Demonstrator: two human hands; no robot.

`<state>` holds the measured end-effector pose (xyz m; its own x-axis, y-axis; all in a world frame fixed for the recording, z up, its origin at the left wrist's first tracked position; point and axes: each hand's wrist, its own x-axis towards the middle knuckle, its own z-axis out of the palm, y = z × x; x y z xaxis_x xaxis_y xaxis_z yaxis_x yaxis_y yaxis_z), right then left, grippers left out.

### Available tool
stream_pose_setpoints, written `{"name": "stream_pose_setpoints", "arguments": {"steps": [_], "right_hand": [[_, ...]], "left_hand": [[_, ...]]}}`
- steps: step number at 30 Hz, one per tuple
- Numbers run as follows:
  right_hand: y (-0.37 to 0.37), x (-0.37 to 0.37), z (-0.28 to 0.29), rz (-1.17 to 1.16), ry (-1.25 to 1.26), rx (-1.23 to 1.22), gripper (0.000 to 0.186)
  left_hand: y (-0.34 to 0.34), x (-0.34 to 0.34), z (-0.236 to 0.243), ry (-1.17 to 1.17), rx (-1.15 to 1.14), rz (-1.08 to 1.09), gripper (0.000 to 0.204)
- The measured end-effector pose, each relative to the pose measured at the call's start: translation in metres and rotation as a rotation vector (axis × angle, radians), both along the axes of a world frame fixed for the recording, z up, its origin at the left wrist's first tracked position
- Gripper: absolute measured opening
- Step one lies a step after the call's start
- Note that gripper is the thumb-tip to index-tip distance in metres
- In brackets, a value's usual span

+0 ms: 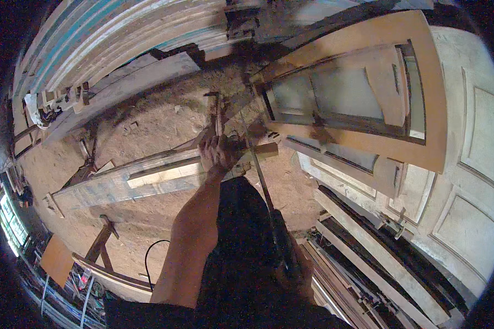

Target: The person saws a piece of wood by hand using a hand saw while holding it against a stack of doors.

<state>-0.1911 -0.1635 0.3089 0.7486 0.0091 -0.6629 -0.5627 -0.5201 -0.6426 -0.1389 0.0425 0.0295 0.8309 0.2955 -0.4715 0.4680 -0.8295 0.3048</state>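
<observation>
My left hand (pixel 220 153) is wrapped over a wooden strip (pixel 164 174), its fingers bent across the far edge. The strip lies along a worn plank bench (pixel 93 191), and its darker end (pixel 268 150) sticks out past my hand to the right. Low and in shadow beside my dark clothing, my right hand (pixel 302 267) is closed around the near end of a long, thin tool. It looks like a handsaw (pixel 262 178) seen edge-on, its far part reaching up past the strip just right of my left hand. The grip itself is mostly hidden.
A wooden door frame with panels (pixel 434 109) leans at the right against a pale panelled door (pixel 477 118). Long boards (pixel 379 247) lie at the lower right. Stacked planks (pixel 110 38) fill the upper left. A wooden trestle (pixel 101 238) stands on the dirt floor at lower left.
</observation>
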Motion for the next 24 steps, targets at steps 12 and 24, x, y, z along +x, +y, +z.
{"name": "stream_pose_setpoints", "arguments": {"steps": [12, 24], "right_hand": [[-0.008, -0.003, -0.028, 0.132, -0.048, 0.098, 0.061], [0.014, 0.024, -0.06, 0.181, 0.034, 0.092, 0.077]], "left_hand": [[0.007, -0.007, -0.039, -0.096, -0.101, -0.006, 0.086], [0.014, -0.013, -0.062, -0.558, 0.134, -0.112, 0.039]]}}
